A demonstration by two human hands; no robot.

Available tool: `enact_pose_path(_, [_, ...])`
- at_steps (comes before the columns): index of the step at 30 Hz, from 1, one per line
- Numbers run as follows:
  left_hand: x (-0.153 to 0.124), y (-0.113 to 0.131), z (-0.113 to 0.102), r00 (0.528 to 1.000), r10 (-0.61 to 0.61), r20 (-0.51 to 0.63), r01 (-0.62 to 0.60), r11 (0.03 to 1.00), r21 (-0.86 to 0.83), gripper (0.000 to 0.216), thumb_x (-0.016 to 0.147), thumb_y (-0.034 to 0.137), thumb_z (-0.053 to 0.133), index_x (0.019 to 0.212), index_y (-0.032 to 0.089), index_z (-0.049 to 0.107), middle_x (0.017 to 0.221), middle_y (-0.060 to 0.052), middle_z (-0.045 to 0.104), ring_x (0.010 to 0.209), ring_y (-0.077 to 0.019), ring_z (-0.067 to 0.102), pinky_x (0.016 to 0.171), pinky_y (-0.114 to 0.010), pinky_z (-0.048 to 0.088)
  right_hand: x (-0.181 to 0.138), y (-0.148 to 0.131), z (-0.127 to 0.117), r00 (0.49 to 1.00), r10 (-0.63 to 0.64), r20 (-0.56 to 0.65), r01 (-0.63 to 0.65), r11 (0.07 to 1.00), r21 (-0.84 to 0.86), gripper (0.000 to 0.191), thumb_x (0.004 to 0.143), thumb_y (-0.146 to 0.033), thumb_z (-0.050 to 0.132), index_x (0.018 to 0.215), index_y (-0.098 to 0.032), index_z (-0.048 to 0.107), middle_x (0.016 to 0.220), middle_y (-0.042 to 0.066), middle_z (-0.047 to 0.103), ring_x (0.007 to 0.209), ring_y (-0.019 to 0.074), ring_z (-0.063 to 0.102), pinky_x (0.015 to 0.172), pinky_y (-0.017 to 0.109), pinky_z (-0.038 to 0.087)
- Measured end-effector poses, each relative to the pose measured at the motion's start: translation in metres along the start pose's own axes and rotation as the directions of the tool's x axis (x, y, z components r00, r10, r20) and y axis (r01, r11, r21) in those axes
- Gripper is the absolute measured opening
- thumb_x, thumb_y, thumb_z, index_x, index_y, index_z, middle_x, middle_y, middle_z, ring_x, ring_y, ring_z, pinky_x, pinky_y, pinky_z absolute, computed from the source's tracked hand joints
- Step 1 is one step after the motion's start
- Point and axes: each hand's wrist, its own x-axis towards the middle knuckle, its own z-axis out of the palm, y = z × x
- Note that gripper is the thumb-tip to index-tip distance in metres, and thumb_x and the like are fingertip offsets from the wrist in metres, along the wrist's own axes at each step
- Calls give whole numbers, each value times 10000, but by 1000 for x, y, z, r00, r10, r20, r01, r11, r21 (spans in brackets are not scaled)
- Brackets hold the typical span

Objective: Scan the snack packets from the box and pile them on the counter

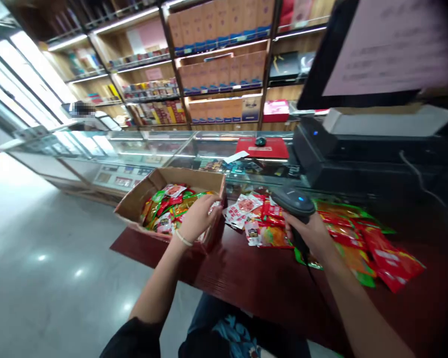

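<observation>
My right hand (pixel 310 233) is closed round the grip of a black barcode scanner (pixel 294 204) with a blue light, held over a spread of red, green and white snack packets (pixel 261 219) on the dark red counter (pixel 246 278). My left hand (pixel 199 216) reaches into an open cardboard box (pixel 134 201) full of similar packets (pixel 166 206). Its fingers curl down onto the packets at the box's right side; what they grip is hidden.
More red and orange packets (pixel 369 243) lie at the right of the counter. A black monitor (pixel 377 49) and receipt printer (pixel 313 144) stand behind. Glass display cases (pixel 134 149) and shelves of boxed goods (pixel 220 64) fill the back. A red mouse pad (pixel 263 147) lies on the glass.
</observation>
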Motion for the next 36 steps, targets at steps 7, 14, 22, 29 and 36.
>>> enact_pose_path(7, [-68,-92,-30,927,-350,-137,363,927,89,241,910,274,542,1117,180,623,1154,-119,651,1077,-262,615,955,-390,466,34,-3,104,963,-32,266,44,998,-39,438,711,-578,756,613,-202,554,454,-6,539,362,123,476,373,263,399])
enact_pose_path(14, [-67,-100,-20,910,-413,-31,414,910,35,215,890,284,548,1062,205,649,1053,-76,683,971,-231,635,883,-333,473,47,7,141,947,-10,321,28,998,-51,374,727,-545,747,655,-225,568,480,-10,552,376,148,503,384,287,413])
enact_pose_path(22, [-39,-96,-29,897,-330,293,382,913,-142,262,839,346,596,1027,206,714,972,-58,723,839,-217,642,772,-280,452,52,12,139,943,2,332,20,998,-63,377,747,-531,733,647,-211,560,487,-17,546,374,131,498,391,271,404])
enact_pose_path(29, [22,-101,17,802,-339,492,319,939,127,199,751,371,695,718,176,701,807,-138,718,832,-286,661,771,-320,441,53,14,123,947,16,320,8,997,-74,395,734,-558,736,660,-223,541,467,-21,557,360,125,484,371,259,400])
enact_pose_path(36, [31,-125,42,771,-379,512,346,924,163,330,594,393,782,487,202,536,538,-42,581,607,-207,577,614,-286,386,49,0,110,960,26,280,-33,999,23,403,702,-534,775,722,-195,559,515,-36,553,378,106,493,370,233,416])
